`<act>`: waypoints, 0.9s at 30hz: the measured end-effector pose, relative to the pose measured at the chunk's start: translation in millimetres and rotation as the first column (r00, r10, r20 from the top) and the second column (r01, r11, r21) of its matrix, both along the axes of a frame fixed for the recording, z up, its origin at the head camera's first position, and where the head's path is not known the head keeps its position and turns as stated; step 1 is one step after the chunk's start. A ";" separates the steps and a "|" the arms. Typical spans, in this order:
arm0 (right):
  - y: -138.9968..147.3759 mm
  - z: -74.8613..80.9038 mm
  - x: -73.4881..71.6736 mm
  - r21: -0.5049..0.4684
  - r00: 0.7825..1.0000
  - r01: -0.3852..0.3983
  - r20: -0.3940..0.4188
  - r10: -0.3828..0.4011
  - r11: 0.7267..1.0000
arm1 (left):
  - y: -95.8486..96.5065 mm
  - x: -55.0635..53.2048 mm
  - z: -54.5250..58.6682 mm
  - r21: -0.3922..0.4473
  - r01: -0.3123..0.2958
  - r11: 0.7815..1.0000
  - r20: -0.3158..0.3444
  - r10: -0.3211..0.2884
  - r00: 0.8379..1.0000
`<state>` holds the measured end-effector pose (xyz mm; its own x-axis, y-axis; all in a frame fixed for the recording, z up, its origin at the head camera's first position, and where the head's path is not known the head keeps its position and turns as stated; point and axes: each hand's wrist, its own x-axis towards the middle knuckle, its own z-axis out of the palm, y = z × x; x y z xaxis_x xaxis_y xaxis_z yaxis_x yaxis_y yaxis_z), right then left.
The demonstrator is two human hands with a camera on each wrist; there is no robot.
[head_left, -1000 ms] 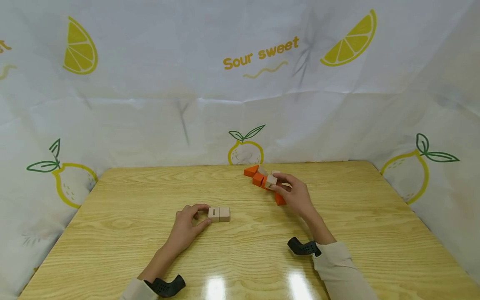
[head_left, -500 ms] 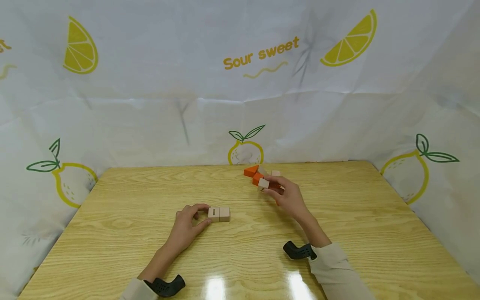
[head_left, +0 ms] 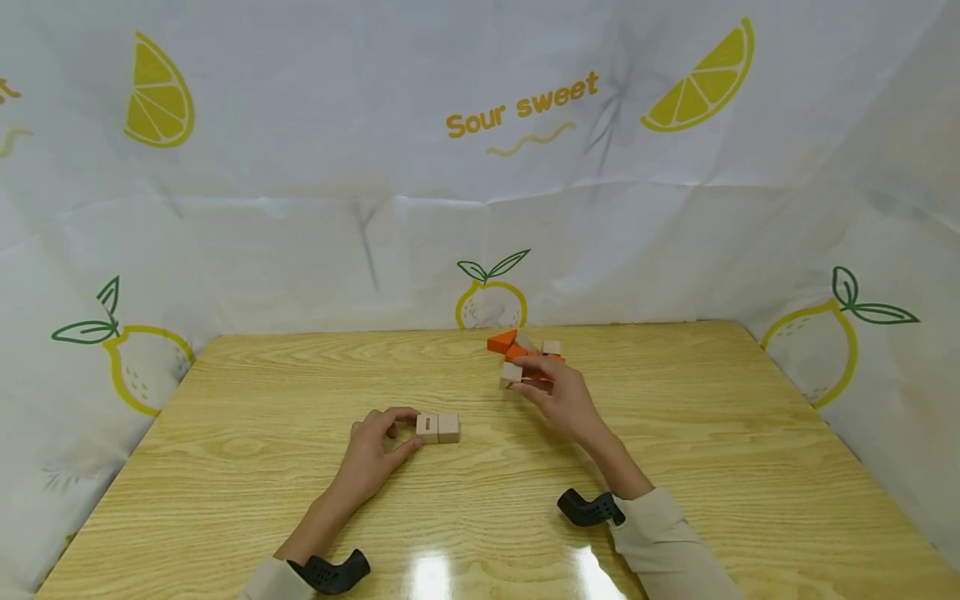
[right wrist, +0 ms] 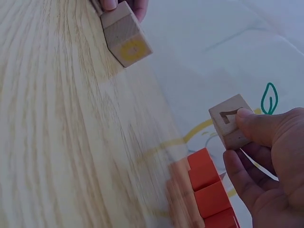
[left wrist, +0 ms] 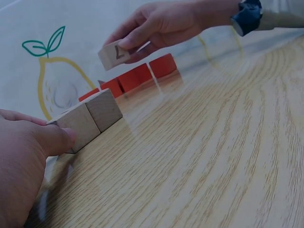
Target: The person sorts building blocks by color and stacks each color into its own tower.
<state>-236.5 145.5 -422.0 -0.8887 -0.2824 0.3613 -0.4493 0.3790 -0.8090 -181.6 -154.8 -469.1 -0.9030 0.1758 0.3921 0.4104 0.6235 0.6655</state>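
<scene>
Two plain wooden cubes stand side by side on the table; the left cube [head_left: 427, 428] bears a dark bar mark on top, and the right cube [head_left: 448, 428] touches it. My left hand [head_left: 372, 454] pinches the left cube between thumb and fingers. A yellow ring is printed on the pair's end face in the right wrist view. My right hand [head_left: 558, 400] pinches another wooden cube [right wrist: 231, 121], marked with a dark 7, above the table. In the left wrist view this cube hangs over the orange blocks [left wrist: 134, 77], which the right hand partly hides in the head view.
At the back of the table [head_left: 300, 500] lie an orange triangular block [head_left: 501, 342] and a wooden block [head_left: 551, 347] beside the other orange blocks. A white cloth [head_left: 300, 250] printed with lemons hangs behind and at both sides.
My right hand has carried its wooden cube left and slightly toward me, away from the orange blocks. The left hand and its two cubes have stayed in place.
</scene>
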 end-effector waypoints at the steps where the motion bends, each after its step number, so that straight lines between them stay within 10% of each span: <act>1: -1.3 -0.2 0.1 -0.011 1.000 -0.008 -0.002 0.008 1.000 | -0.1 0.0 0.2 0.000 0.000 1.000 0.000 0.000 1.000; 27: -36.7 0.0 12.7 -0.047 0.993 -0.119 -0.005 0.118 0.992 | 0.0 -0.5 2.4 0.001 0.009 1.000 0.050 -0.009 0.999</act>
<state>-223.9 108.8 -422.0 -0.8490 -0.3684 0.3789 -0.4910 0.2846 -0.8234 -182.1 -154.9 -466.7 -0.9200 0.1837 0.3461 0.3818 0.6197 0.6858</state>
